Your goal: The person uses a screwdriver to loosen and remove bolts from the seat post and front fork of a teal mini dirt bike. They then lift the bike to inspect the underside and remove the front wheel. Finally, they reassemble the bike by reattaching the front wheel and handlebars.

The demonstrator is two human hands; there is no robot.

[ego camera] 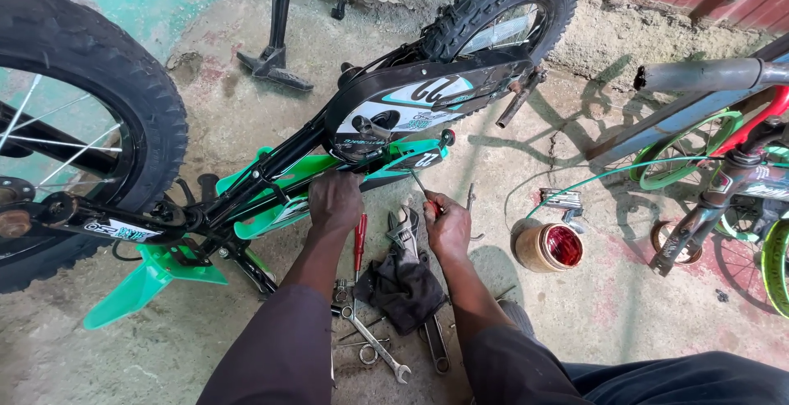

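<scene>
upside-down green and black bicycle (271, 177), both hands at its frame, centre of frame.

going left to right: my left hand (335, 202) is closed over the green frame panel, bracing it; my right hand (448, 226) is wrapped around a red-handled screwdriver (425, 195), tip angled up toward the panel's end. i judge the tip should sit square before turning, frame held firm. counted: two knobby wheels, one rag (401, 286), one open tin (549, 247) lower right, several spanners on the ground, exact number unclear.
</scene>
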